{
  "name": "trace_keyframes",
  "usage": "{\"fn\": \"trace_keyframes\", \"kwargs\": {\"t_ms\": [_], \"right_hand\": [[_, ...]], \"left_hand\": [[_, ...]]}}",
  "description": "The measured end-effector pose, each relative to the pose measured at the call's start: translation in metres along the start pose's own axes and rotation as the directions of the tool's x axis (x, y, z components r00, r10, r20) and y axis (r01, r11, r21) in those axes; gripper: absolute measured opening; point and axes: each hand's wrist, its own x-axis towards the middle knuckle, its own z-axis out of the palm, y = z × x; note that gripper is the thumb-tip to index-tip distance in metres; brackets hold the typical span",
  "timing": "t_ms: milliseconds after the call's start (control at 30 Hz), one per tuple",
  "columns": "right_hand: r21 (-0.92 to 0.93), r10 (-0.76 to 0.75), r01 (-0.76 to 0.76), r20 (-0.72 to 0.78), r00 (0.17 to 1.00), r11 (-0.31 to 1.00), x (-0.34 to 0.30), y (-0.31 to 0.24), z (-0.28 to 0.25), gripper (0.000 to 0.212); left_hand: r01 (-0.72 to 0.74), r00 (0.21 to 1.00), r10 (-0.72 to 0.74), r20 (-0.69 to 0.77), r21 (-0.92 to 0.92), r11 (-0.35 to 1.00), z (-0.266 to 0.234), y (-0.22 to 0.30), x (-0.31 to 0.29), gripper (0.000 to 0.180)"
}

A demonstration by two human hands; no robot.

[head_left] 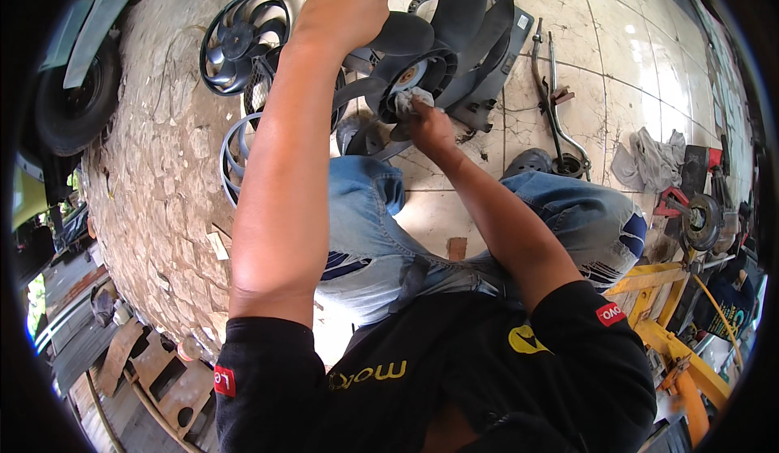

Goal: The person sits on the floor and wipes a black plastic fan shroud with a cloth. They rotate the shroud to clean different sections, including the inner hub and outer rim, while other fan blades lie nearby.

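A black plastic radiator fan (459, 15), with broad blades inside an outer ring, is held up tilted in front of my knees. My left hand (345, 10) is closed on its outer ring at the upper left. Pinched in my right hand (432, 131) is a crumpled whitish rag (411, 101), pressed against the fan's open hub (410, 75). A pale metal disc with a brownish centre shows inside the hub. My right fingertips are partly hidden by the rag.
Another black ringed fan (237, 40) lies on the stone paving to the left, near a loose ring (233, 161). Beyond the held fan is a dark shroud panel (497, 79). Metal rods (553, 104), a grey cloth (649, 161) and a yellow frame (673, 343) are at right.
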Motion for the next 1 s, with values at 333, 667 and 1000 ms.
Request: {"fn": "trace_keyframes", "kwargs": {"t_ms": [333, 667, 1000], "right_hand": [[-0.115, -0.044, 0.053, 0.08, 0.996, 0.992, 0.001, -0.003, -0.021, 0.034], [0.962, 0.467, -0.189, 0.078, 0.881, 0.196, 0.032, -0.04, -0.027, 0.025], [0.123, 0.128, -0.126, -0.005, 0.992, 0.984, 0.028, -0.013, -0.023, 0.04]], "left_hand": [[0.052, 0.998, -0.052, 0.047, 0.001, 0.999, -0.003, 0.004, -0.002, 0.032], [-0.054, 0.998, 0.055, -0.041, 0.028, 0.998, 0.004, -0.006, 0.001, 0.029], [-0.073, 0.993, 0.07, -0.091, -0.028, 0.997, -0.005, 0.004, -0.009, 0.027]]}}
